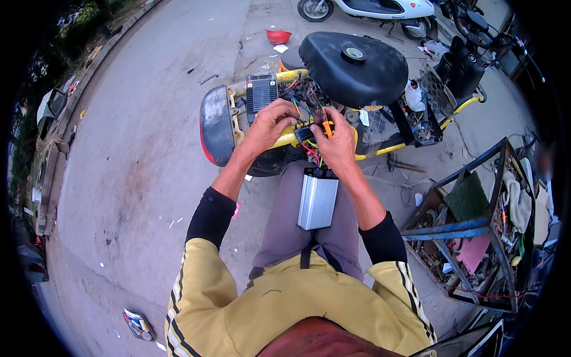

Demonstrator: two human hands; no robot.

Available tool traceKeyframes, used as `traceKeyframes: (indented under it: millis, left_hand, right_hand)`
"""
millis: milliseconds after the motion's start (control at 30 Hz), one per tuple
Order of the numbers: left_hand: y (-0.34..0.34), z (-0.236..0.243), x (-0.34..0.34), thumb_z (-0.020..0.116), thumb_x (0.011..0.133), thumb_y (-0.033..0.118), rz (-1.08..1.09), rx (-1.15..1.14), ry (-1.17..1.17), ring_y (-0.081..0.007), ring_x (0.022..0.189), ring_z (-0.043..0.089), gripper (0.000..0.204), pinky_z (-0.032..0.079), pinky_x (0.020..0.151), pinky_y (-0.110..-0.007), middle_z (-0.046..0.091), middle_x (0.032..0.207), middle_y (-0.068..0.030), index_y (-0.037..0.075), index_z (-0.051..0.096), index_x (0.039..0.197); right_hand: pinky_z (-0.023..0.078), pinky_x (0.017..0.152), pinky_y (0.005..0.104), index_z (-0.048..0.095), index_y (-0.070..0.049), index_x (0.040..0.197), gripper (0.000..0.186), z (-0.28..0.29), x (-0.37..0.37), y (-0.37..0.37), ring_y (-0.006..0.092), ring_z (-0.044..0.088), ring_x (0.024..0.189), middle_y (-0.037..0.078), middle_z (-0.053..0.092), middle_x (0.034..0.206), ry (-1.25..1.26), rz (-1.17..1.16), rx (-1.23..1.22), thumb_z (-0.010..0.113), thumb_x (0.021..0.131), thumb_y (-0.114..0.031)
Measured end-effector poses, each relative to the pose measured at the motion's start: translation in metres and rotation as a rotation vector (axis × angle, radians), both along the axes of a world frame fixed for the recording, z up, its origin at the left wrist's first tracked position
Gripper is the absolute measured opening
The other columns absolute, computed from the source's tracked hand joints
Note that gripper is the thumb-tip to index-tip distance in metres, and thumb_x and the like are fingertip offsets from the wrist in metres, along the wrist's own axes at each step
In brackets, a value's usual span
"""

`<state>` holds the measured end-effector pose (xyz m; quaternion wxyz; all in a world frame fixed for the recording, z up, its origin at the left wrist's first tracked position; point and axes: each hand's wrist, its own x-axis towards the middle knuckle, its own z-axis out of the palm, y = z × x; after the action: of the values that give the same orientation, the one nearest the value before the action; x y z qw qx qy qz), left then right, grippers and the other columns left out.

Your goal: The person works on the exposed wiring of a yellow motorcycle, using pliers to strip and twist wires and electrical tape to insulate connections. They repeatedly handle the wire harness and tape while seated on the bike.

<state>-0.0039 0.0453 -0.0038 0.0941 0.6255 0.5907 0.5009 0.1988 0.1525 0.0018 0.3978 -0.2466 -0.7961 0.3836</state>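
Note:
My left hand (272,125) is closed, its fingertips pinched on thin wires over the yellow scooter frame (286,138). Close by on the right, my right hand (338,144) has its fingers wrapped round a small orange-handled tool (327,128); the tool's working end is hard to make out. Between my hands sits a black plug connector (303,133), touching or very near my right thumb. A silver finned controller box (319,203) rests on my thighs, and coloured wires (314,156) run from its top toward the scooter.
Beyond my hands, a black seat (357,68) lies on the scooter, with a black finned box (262,92) to its left. A hammer (405,163) lies right of the scooter. A metal-framed bin of scraps (470,232) stands at right. Farther off are a red bowl-shaped object (278,37) and a white scooter (380,8).

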Motion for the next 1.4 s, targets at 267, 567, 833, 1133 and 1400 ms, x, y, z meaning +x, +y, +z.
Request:
traceKeyframes:
  millis: [267, 567, 833, 1133, 1400]
  left_hand:
    - [0.006, -0.01, -0.002, 0.067, 0.095, -0.019, -0.035, -0.01, -0.244, -0.0141, 0.109, 0.071, 0.024, 0.063, 0.097, -0.029, 0.066, 0.122, -0.006, -0.005, 0.069, 0.115]
    - [0.004, 0.008, 0.003, 0.076, 0.089, -0.014, -0.032, 0.045, -0.019, -0.0215, 0.108, 0.074, 0.03, 0.062, 0.09, -0.034, 0.065, 0.119, -0.0106, -0.005, 0.069, 0.116]
    - [0.004, 0.005, 0.001, 0.078, 0.091, -0.01, 0.116, -0.229, -0.342, -0.0192, 0.099, 0.074, 0.05, 0.063, 0.091, -0.035, 0.072, 0.117, -0.0132, -0.004, 0.058, 0.136]
    - [0.012, 0.013, 0.002, 0.077, 0.098, -0.003, 0.106, -0.244, -0.865, -0.019, 0.099, 0.075, 0.045, 0.063, 0.087, -0.033, 0.076, 0.113, -0.0148, -0.009, 0.057, 0.139]
    - [0.031, 0.008, -0.007, 0.077, 0.094, -0.006, 0.201, -0.151, -0.911, -0.0157, 0.092, 0.073, 0.036, 0.061, 0.08, -0.03, 0.076, 0.107, -0.0111, -0.007, 0.062, 0.126]
  right_hand:
    - [0.056, 0.101, 0.0485, 0.067, -0.004, 0.132, 0.051, 0.001, -0.024, -0.004, 0.0401, 0.07, 0.117, 0.016, 0.074, 0.122, 0.009, -0.006, 0.187, 0.086, 0.084, -0.006]
    - [0.059, 0.097, 0.0467, 0.067, -0.003, 0.131, 0.051, -0.011, -0.029, -0.001, 0.0413, 0.073, 0.111, 0.019, 0.074, 0.12, 0.096, -0.002, 0.188, 0.083, 0.084, -0.002]
    - [0.059, 0.097, 0.0446, 0.066, 0.0, 0.132, 0.046, -0.014, -0.023, 0.001, 0.0398, 0.075, 0.111, 0.02, 0.075, 0.121, 0.061, 0.031, 0.038, 0.082, 0.089, -0.008]
    - [0.059, 0.098, 0.0482, 0.065, -0.001, 0.135, 0.05, 0.005, -0.033, -0.018, 0.0422, 0.074, 0.114, 0.022, 0.075, 0.123, -0.069, -0.062, 0.095, 0.085, 0.091, -0.014]
    - [0.059, 0.097, 0.0506, 0.066, -0.002, 0.134, 0.043, 0.006, -0.036, -0.016, 0.0453, 0.074, 0.113, 0.024, 0.076, 0.123, -0.116, -0.103, 0.131, 0.078, 0.093, -0.008]
